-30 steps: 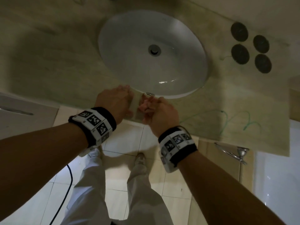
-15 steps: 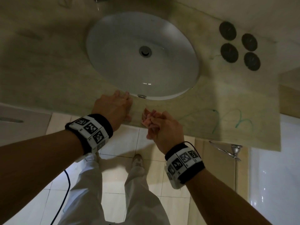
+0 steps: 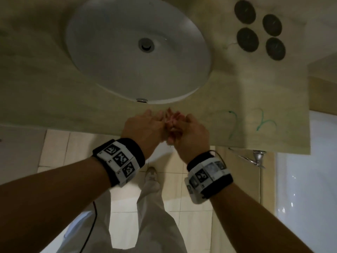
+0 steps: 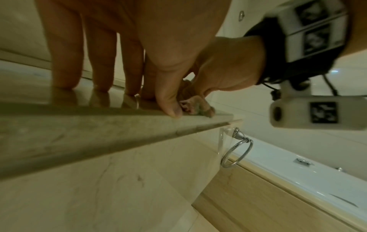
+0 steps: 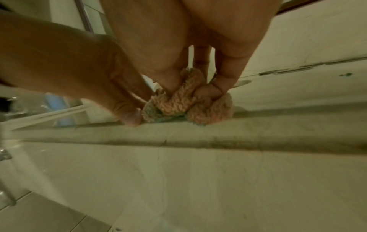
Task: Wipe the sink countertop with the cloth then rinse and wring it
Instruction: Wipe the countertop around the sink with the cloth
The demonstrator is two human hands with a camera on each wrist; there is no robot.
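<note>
A bunched pink cloth sits on the front edge of the beige stone countertop, just in front of the white oval sink. My right hand grips the cloth, fingers curled into its folds. My left hand lies right beside it, with straight fingers pressing on the counter. Its thumb touches the cloth at the edge. Green scribbles mark the counter to the right of my hands.
Several dark round discs lie at the counter's back right. A metal towel ring hangs below the counter's right end, and a white bathtub lies beyond it. Tiled floor and my legs are below the counter's edge.
My left hand has slid right along the counter's front edge until it meets the cloth. My right hand keeps its grip on the cloth at the edge.
</note>
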